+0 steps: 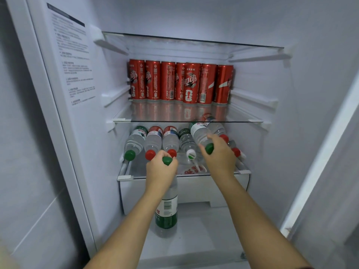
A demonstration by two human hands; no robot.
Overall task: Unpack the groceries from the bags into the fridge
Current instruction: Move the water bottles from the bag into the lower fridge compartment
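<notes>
A: Which step is this?

B: Stocking the lower shelf (124,178) with water. The left hand (161,171) has its fingers clenched round the neck of a green-labelled bottle (167,210), just under its green cap; that bottle hangs upright in front of the drawer below the shelf, not yet inside. The right hand (219,154) grips the neck of a second bottle (200,133), which lies tilted with its base pointing into the fridge, riding on top of the row already there.

A: And next?

B: I'd judge the right-hand bottle needs sliding in until it settles into a gap, then the left one tipped flat and fed in beside it (room looks tight, so it may have to rest on top).

A: What's in the fridge, left to right?

B: On that lower shelf, a row of lying bottles (153,140) with caps facing out: green, red, red, then a white cap, with more red caps past the right hand. Above, on the glass shelf (174,121), a line of red cans (182,83) stands upright against the back wall. The top shelf shows nothing that I can make out
</notes>
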